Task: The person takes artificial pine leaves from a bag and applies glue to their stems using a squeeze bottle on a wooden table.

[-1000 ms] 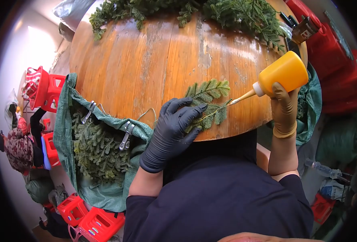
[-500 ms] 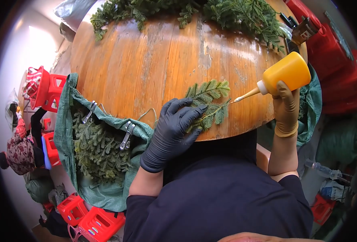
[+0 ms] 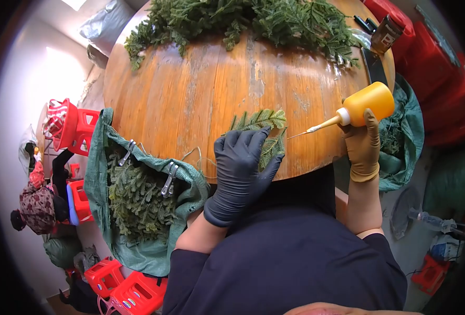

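My left hand [image 3: 243,163], in a black glove, lies over a green fir sprig [image 3: 264,119] near the table's front edge. Its fingers and thumb press on the sprig and cover much of it. My right hand [image 3: 362,144], in a tan glove, grips a yellow squeeze bottle [image 3: 370,104] tilted with its nozzle [image 3: 324,124] pointing left and slightly down. Whitish residue coats the nozzle tip. A thin line runs between that tip and the sprig's right end; whether it is a stem or a strand of liquid I cannot tell.
Evergreen branches [image 3: 201,23] are heaped across the far side of the wooden table [image 3: 201,100]. A green sack [image 3: 98,189] of sprigs is clipped at the left edge; another sack [image 3: 413,136] hangs right. Red stools [image 3: 138,291] and a person [image 3: 38,205] are at left.
My left hand has shifted right over the sprig, covering more of it. The sprig's end now sits farther from the bottle's nozzle, with the thin line showing between. The view has shifted slightly.
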### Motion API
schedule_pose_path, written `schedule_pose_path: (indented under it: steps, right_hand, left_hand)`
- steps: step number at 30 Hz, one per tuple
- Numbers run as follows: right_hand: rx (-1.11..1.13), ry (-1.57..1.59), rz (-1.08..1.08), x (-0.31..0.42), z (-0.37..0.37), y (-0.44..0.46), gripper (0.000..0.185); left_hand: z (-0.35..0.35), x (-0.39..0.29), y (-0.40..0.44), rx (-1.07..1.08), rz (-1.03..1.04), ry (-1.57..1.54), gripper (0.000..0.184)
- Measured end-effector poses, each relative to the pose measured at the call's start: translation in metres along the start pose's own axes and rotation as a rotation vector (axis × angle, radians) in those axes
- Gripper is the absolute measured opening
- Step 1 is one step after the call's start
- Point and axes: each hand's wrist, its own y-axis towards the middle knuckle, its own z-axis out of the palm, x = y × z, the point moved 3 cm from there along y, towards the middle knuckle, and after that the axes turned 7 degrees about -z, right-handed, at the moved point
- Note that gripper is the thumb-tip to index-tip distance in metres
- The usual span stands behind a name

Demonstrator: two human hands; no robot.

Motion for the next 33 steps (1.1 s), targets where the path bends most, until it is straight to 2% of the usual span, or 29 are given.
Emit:
schedule_pose_path:
  steps: [10, 15, 25, 27, 33]
  right_hand:
    - [-0.017, -0.077, -0.044, 0.015, -0.012, -0.009, 0.042]
    - [0.049, -0.135, -0.102, 0.018, -0.001, -0.01, 0.039]
    - [0.137, -0.298, -0.216, 0.02, 0.013, -0.012, 0.038]
    - [0.184, -0.357, -0.196, 0.02, 0.008, -0.012, 0.044]
    - [0.115, -0.397, -0.262, 0.028, 0.012, -0.011, 0.038]
  left_hand:
    - [0.027, -0.011, 0.009, 0.029, 0.011, -0.008, 0.062]
    - [0.027, -0.02, 0.01, 0.075, 0.055, -0.009, 0.066]
    - [0.029, -0.026, 0.009, 0.09, 0.094, 0.043, 0.062]
    - [0.028, -0.027, 0.009, 0.099, 0.102, 0.059, 0.061]
    - [0.031, -0.026, 0.008, 0.104, 0.111, 0.036, 0.061]
